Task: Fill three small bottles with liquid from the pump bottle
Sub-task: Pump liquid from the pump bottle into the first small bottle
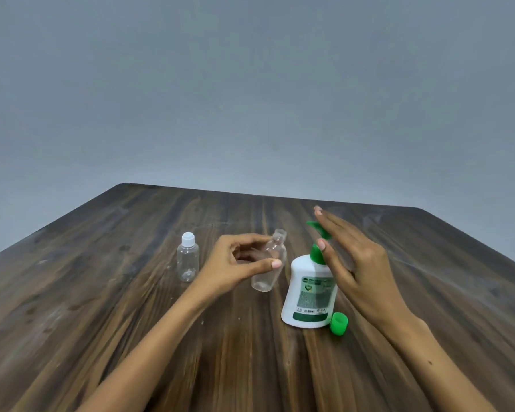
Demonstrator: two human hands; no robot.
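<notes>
A clear, uncapped small plastic bottle (pixel 268 264) is being pinched, tilted, by the left hand (pixel 238 266), while the green-topped white pump bottle (pixel 309 292) is being covered by the flat, straight-fingered right hand (pixel 351 260).

Dark wooden table (pixel 131 307). On it: small clear bottle with a white cap (pixel 187 257), big white pump bottle (pixel 308 288), and green cap (pixel 339 323) just beside the pump bottle.

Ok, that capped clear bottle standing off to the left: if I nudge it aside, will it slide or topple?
Probably topple. The capped bottle looks empty and thin-walled, so likely very light. It stands tall on a narrow base on the wooden table, so push low. Its round body would likely roll once down.
</notes>
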